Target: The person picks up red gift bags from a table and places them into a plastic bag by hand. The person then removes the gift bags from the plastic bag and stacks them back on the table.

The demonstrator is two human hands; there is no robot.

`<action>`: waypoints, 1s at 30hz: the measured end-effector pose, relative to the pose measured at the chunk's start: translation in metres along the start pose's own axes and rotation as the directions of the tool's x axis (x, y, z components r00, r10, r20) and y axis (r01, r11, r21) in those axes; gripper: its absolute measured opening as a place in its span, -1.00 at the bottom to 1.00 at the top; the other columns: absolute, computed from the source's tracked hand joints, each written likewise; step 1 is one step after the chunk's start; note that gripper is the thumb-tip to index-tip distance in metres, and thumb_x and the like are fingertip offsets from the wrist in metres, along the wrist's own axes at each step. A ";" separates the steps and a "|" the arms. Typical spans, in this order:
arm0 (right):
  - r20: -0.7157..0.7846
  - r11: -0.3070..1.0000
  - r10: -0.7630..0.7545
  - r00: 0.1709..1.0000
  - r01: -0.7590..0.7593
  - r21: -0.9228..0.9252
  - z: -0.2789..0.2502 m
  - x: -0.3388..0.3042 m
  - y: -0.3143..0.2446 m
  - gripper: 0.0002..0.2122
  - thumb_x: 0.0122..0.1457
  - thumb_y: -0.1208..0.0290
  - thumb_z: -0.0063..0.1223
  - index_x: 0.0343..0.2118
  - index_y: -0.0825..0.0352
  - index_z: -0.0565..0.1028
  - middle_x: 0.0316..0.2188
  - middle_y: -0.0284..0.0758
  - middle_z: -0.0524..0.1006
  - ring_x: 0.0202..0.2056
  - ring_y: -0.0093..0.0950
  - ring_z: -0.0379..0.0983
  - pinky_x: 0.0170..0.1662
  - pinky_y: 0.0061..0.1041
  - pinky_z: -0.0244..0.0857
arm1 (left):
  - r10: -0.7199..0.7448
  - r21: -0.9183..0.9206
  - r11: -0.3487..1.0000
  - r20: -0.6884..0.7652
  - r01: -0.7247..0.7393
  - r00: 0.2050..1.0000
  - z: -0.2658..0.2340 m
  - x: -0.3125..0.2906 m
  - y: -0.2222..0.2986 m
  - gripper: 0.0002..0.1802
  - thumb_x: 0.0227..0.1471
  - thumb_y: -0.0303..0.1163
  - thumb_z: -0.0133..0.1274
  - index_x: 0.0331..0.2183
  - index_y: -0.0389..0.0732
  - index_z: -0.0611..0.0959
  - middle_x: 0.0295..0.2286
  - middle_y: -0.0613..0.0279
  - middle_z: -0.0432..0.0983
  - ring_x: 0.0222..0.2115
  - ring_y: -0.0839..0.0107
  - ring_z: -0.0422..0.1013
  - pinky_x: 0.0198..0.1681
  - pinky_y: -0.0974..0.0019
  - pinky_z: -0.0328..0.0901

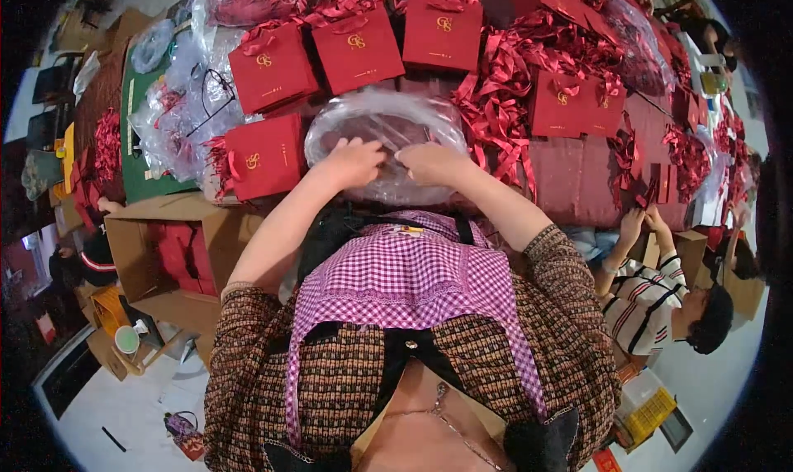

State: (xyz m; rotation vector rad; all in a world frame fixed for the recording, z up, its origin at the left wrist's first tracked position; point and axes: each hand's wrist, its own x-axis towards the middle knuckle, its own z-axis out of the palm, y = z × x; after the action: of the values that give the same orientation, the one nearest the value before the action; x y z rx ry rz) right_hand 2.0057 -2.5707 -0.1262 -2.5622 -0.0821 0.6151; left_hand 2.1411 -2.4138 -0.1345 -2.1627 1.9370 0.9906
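Observation:
In front of me on the dark red table lies a clear plastic bag (pixel 334 118), its film bunched into a rounded ring. My left hand (pixel 355 163) is closed on the film at the left of its middle. Facing it, my right hand (pixel 435 166) also has its fingers curled and pinched on the plastic. Only a small gap separates the fingertips. Just left of the bag is a red paper gift bag stack (pixel 266 156) with ribbon handles. Beyond it, more red gift bags (pixel 358 49) lie in stacks.
Loose red ribbons (pixel 500 100) heap right of the plastic. Crumpled clear plastic (pixel 178 125) covers the table's left. An open cardboard box (pixel 135 249) holding red items stands by my left arm. At the right, a co-worker in a striped top (pixel 648 307) handles red ribbon.

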 end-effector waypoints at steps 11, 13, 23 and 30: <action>-0.078 0.979 0.017 0.997 0.000 0.204 0.023 -0.002 0.014 -0.77 -0.08 0.47 -0.03 -0.32 0.42 0.48 -0.35 -0.02 0.53 -0.25 -0.09 0.48 -0.18 -0.17 0.34 | 0.011 0.024 1.000 0.139 -0.015 0.990 -0.005 0.011 0.002 -0.69 -0.01 -0.20 -0.02 -0.26 -0.16 0.61 -0.22 0.02 0.47 -0.14 0.04 0.39 -0.10 -0.06 0.26; -0.146 0.947 -0.002 0.989 0.049 0.319 0.018 -0.008 0.007 -0.76 -0.06 0.48 -0.04 -0.27 0.40 0.46 -0.30 -0.02 0.51 -0.22 -0.06 0.45 -0.16 -0.17 0.32 | -0.025 -0.065 0.997 0.061 0.029 0.998 -0.011 0.010 0.008 -0.72 -0.01 -0.25 0.00 -0.27 -0.19 0.61 -0.27 -0.03 0.51 -0.20 -0.04 0.42 -0.13 -0.03 0.30; -0.384 0.165 0.849 0.364 0.508 0.845 -0.013 -0.149 0.066 -0.78 0.09 0.54 0.09 -0.17 0.39 0.49 -0.28 -0.26 0.53 -0.31 -0.54 0.49 -0.27 -0.56 0.39 | 0.254 -0.627 0.714 -0.183 -0.311 0.950 -0.120 0.021 0.068 -0.71 0.08 -0.33 0.00 -0.20 -0.32 0.56 -0.29 0.07 0.55 -0.27 0.25 0.48 -0.20 0.26 0.34; 0.009 -0.084 0.995 0.103 0.753 0.653 0.049 -0.176 0.186 -0.54 0.03 0.23 0.24 -0.08 0.39 0.39 -0.23 -0.37 0.45 -0.25 -0.58 0.40 -0.25 -0.53 0.32 | 0.175 -0.980 0.196 0.055 0.020 0.983 -0.128 0.149 0.152 -0.47 0.16 -0.09 -0.06 -0.01 -0.34 0.44 -0.09 0.10 0.44 -0.09 0.33 0.38 -0.12 0.34 0.33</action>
State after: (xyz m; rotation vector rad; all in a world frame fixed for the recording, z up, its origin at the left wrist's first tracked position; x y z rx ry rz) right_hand 1.8162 -2.7404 -0.1815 -0.4814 1.1845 -1.0122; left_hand 2.0539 -2.6319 -0.0546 -2.1671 1.3370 2.9940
